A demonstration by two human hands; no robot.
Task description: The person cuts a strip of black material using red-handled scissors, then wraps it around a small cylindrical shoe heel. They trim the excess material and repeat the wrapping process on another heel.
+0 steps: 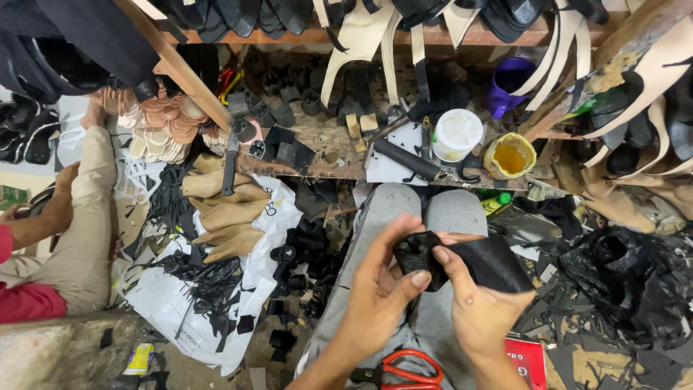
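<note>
**Both hands pinch a piece of black leather above the lap**

The left hand (379, 285) and the right hand (476, 303) both have their grip closed on one black leather piece (473, 261), thumbs pressed onto its folded left end. The leather sits between the two hands, its wider flat part spreading right over the right hand's fingers, above the person's grey-trousered knees (426, 209).

Just below the hands, red-handled scissors (404, 370) lie on the lap. Beyond the knees stands a low wooden table (325, 155). On it a white tub (457, 133) stands with its lid on, so its contents are hidden; beside it to the right, a dented yellow tin (510, 155) holds yellowish glue. A purple jug (510, 81) sits further back; what it holds cannot be seen. A black roll (406, 159) lies left of the tub.

To the left on the floor, tan shoe lasts (227, 217) rest on a white bag (216, 289) strewn with black offcuts. Another person's arm (43, 217) shows at the far left.
</note>
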